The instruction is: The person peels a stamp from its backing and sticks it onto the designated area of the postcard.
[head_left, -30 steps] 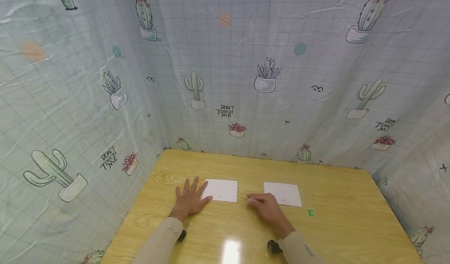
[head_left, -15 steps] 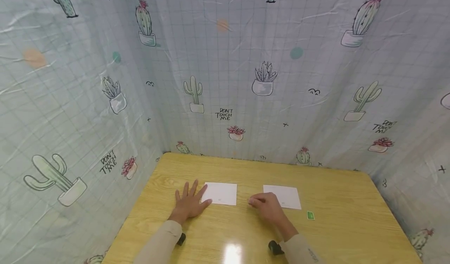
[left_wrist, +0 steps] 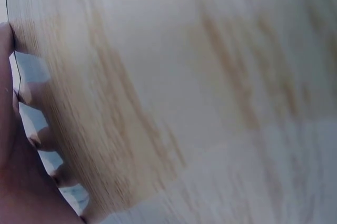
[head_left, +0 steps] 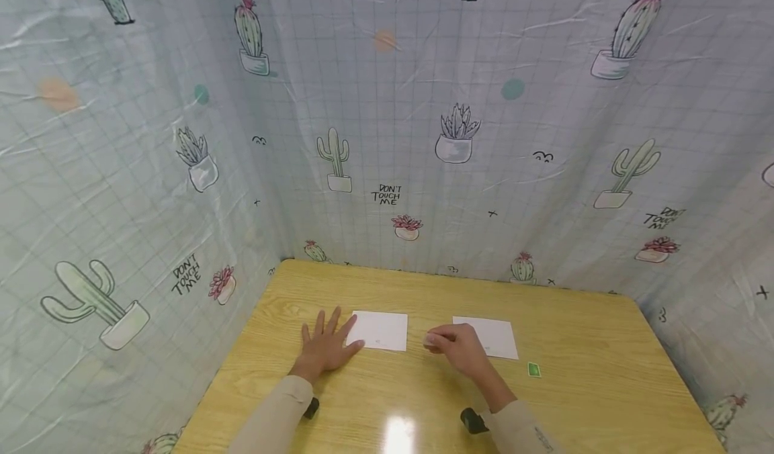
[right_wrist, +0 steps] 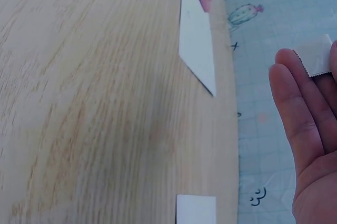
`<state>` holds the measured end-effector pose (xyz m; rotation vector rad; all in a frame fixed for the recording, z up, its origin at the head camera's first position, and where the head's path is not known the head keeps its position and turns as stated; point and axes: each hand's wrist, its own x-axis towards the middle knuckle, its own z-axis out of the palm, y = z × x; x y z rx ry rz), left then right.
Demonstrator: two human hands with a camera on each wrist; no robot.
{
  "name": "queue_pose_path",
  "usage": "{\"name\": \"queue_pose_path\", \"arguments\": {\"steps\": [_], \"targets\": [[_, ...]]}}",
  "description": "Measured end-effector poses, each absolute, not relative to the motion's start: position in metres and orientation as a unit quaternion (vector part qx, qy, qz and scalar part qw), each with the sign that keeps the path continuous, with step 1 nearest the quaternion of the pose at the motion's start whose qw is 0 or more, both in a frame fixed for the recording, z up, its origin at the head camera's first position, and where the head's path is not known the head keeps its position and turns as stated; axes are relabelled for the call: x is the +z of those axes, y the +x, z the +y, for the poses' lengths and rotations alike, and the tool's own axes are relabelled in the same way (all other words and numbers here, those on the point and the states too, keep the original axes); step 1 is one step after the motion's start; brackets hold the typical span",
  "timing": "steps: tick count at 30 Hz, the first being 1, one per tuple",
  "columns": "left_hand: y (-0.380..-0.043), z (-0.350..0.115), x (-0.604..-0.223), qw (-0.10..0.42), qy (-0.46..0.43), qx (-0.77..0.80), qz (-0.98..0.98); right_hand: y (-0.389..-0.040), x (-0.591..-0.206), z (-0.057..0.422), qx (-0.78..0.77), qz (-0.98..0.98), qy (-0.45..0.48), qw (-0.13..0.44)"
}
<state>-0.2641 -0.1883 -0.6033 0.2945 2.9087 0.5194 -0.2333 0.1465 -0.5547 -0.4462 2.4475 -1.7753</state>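
Note:
My left hand (head_left: pixel 324 350) lies spread on the table, its thumb and index finger at the left edge of a white card (head_left: pixel 382 328). To the right, my right hand (head_left: pixel 464 352) is held above the table between this card and a second white card (head_left: pixel 499 338), partly covering the latter. Pinched in its fingertips is a small postage stamp (right_wrist: pixel 314 55) with a toothed edge; its pale, plain side shows in the right wrist view. Another stamp, green with a white border (head_left: pixel 534 370), lies near the second card's lower right corner.
The wooden table (head_left: pixel 580 400) backs onto a cactus-print curtain (head_left: pixel 363 105), which also hangs along both sides. Small black devices, such as the right wrist camera (head_left: pixel 473 421), sit at both wrists. A bright reflection glares near the table's front.
My right hand has lifted a little and turned its fingertips upward, with the stamp showing at them. My left hand stays in place. The head view has tilted slightly.

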Motion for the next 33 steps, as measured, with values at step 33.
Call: {"name": "queue_pose_path", "arguments": {"steps": [33], "targets": [[-0.266, -0.188, -0.599, 0.095, 0.092, 0.174, 0.976, -0.218, -0.497, 0.130, -0.666, 0.737, -0.070, 0.090]]}}
